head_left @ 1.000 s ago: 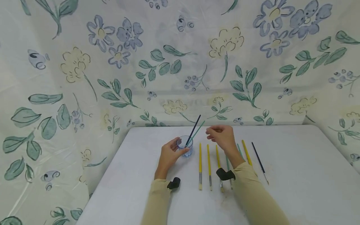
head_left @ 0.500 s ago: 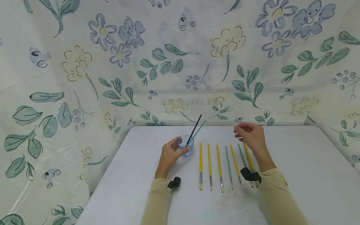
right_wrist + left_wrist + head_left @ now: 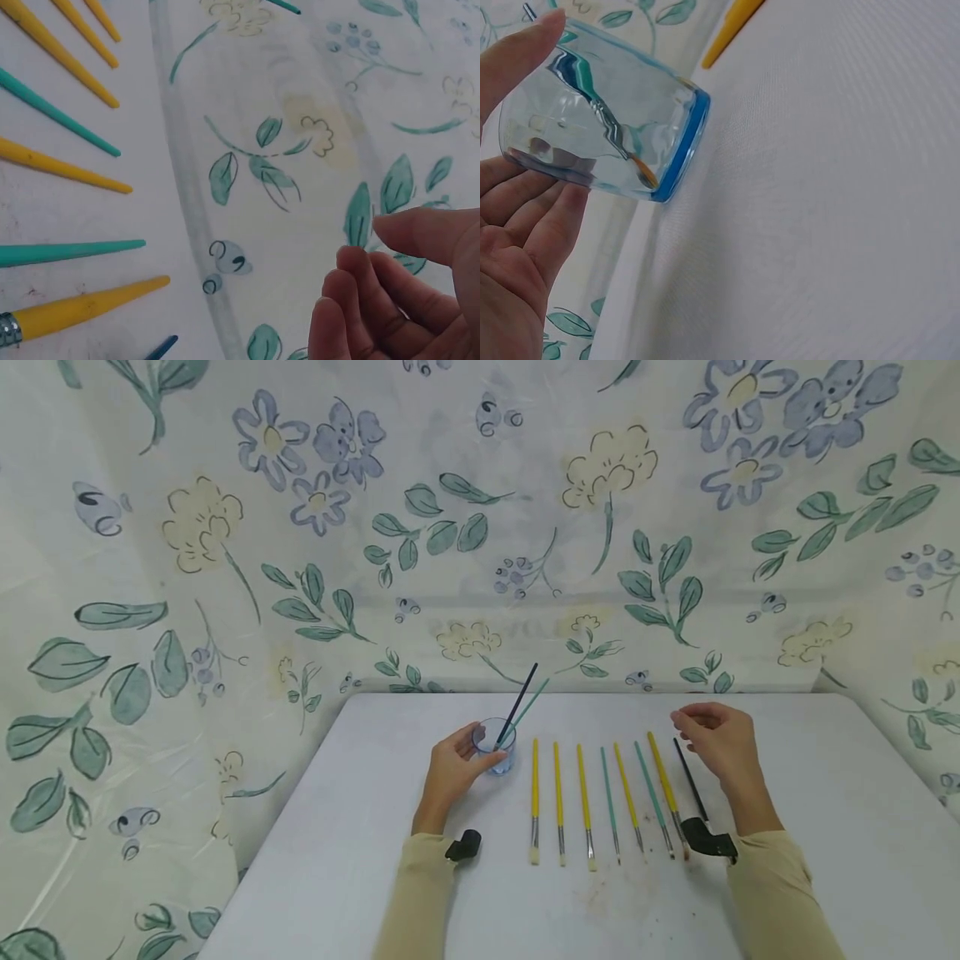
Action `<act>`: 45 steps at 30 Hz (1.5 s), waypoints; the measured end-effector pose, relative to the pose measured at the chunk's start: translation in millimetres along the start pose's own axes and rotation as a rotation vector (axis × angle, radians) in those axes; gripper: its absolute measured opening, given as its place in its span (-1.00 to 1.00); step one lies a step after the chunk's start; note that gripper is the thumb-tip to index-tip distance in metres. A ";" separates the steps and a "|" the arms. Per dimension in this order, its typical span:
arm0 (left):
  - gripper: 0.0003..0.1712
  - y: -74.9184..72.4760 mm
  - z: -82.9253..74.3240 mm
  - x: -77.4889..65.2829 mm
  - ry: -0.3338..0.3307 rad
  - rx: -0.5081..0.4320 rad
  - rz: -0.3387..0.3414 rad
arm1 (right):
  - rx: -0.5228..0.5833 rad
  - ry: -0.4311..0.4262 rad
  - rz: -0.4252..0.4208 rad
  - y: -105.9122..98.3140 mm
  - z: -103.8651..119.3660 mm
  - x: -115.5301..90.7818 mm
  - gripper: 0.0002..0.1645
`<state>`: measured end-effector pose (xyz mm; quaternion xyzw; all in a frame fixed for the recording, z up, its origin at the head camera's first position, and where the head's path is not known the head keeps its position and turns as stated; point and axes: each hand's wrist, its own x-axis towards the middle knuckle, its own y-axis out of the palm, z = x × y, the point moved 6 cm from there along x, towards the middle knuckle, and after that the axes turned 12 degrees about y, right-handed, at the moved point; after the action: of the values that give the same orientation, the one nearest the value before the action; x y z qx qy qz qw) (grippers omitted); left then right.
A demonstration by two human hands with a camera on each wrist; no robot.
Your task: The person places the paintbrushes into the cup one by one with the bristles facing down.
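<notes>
My left hand (image 3: pixel 453 772) grips a clear blue-tinted drinking glass (image 3: pixel 641 97), thumb on one side and fingers on the other. Two paintbrushes lean in it, a dark one (image 3: pixel 522 695) and a teal one (image 3: pixel 535 699), bristles down near the thick blue base. My right hand (image 3: pixel 722 745) hovers at the right end of a row of brushes, fingers loosely curled and nothing between them. Closest to it lies a dark-handled paintbrush (image 3: pixel 689 778), its lower end hidden by the wrist camera. Left of that lies a thicker yellow paintbrush (image 3: pixel 94 302).
Several yellow and teal paintbrushes, such as a teal one (image 3: pixel 651 785) and a yellow one (image 3: pixel 535 785), lie side by side on the white table (image 3: pixel 322 860), bristles toward me. Faint stains mark the table below them. A floral sheet (image 3: pixel 450 568) hangs behind.
My right hand has moved right, away from the glass and along the brush row to the dark brush at its end. The left hand still holds the glass in place.
</notes>
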<state>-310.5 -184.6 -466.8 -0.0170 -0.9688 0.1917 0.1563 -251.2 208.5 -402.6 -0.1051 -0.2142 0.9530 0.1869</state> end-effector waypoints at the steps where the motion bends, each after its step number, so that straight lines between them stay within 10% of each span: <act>1: -0.02 -0.3 -0.1 -0.2 0.002 0.000 -0.001 | -0.003 0.016 -0.003 -0.4 -2.3 -0.4 -0.47; 45: -0.03 1.4 1.1 0.7 -0.009 0.026 -0.010 | -0.364 0.214 0.133 12.6 -68.1 18.9 -0.47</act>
<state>-311.5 -183.7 -468.1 -0.0095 -0.9669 0.2038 0.1531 -253.2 230.6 -470.8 -0.2513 -0.3542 0.8923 0.1234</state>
